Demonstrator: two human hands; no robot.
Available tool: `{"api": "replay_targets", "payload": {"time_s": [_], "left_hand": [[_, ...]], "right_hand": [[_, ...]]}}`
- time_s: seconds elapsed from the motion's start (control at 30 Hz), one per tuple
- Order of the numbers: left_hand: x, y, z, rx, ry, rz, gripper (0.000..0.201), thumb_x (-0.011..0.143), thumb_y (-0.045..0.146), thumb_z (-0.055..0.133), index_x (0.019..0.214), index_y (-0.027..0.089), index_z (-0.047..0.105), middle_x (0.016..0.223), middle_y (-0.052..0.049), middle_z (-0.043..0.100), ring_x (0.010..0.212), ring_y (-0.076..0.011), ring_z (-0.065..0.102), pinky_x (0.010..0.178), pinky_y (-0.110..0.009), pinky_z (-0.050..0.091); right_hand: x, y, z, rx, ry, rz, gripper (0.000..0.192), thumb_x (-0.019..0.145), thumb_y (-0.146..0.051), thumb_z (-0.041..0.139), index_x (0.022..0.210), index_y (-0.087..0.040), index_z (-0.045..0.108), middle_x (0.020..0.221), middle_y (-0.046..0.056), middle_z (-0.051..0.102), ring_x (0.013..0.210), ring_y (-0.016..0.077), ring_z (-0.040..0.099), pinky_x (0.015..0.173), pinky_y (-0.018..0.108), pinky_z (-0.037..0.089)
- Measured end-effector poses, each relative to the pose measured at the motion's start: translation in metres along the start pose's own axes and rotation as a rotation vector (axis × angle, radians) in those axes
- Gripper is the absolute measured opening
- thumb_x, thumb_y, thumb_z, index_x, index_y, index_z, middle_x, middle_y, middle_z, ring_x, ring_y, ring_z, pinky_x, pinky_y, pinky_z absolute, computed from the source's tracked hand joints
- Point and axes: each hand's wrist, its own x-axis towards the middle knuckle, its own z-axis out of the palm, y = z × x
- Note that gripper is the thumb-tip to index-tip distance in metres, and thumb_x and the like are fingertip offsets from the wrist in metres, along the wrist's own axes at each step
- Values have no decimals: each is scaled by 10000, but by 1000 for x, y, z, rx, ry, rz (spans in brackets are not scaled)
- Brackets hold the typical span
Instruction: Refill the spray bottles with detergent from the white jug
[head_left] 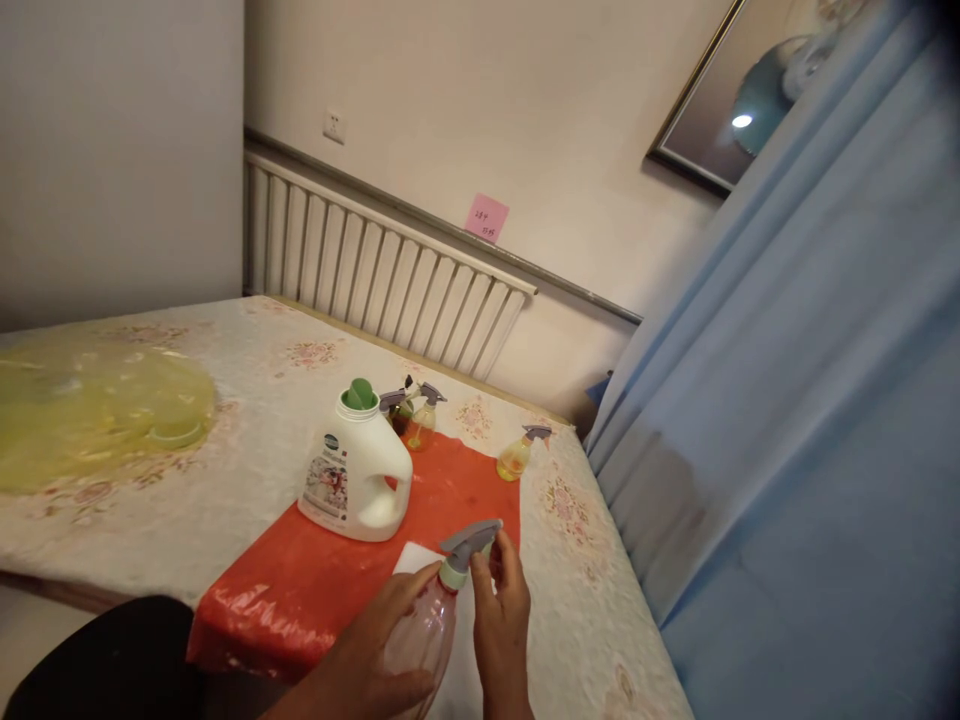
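One spray bottle (429,632) sits clasped in the left hand (373,645), likely for steadiness, while the right hand (504,605) pinches its grey head (466,545) near the tip.

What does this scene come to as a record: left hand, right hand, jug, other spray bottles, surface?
Left hand: around the body of a pinkish spray bottle
Right hand: fingers at its gray spray head
Jug: white jug, green part at mouth
Other spray bottles: yellowish right-hand bottle; yellowish back bottle; darker bottle, partly hidden
Surface: floral cover, red sheet on it
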Motion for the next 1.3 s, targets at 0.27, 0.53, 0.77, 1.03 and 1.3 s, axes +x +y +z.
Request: {"api": "replay_targets", "payload": {"time_s": [0.27,0.53,0.77,1.03,1.3], "left_hand": [[1,-15,3,33,68,76,746,725,351,654,1434,288,429,1411,-74,535,1277,-314,492,1106,-400,386],[-2,-39,10,259,130,19,826,678,224,679,1457,315,419,1404,-99,532,1267,-332,509,1107,-455,399],[-4,-42,11,213,115,-4,867,673,242,694,1478,306,380,1448,-93,512,1304,-334,481,1122,-454,379],[-3,-42,11,107,119,-71,927,618,235,702,1473,239,344,1451,-124,515,1304,-336,495,1104,-451,395],[-2,-59,11,106,140,-65,940,608,250,746,1464,231,358,1472,-141,485,1328,-354,472,1113,-459,391]], "right_hand": [[-6,-9,1,-286,79,-130,388,775,-336,720,1142,-221,668,912,37,606,811,225,544,762,330,436],[-6,-9,11,-165,-3,19,626,596,-322,850,1177,-173,673,652,-67,541,570,143,477,550,262,418],[-8,-11,10,62,-93,136,744,635,-230,797,1338,-157,566,838,12,722,715,190,652,674,289,539],[-4,-16,-3,169,-190,51,348,754,-308,737,1070,-173,683,979,65,743,922,246,672,821,334,531],[-3,-19,-13,160,-122,-1,292,825,-336,703,1082,-203,663,935,30,722,832,194,661,788,298,519]]}}
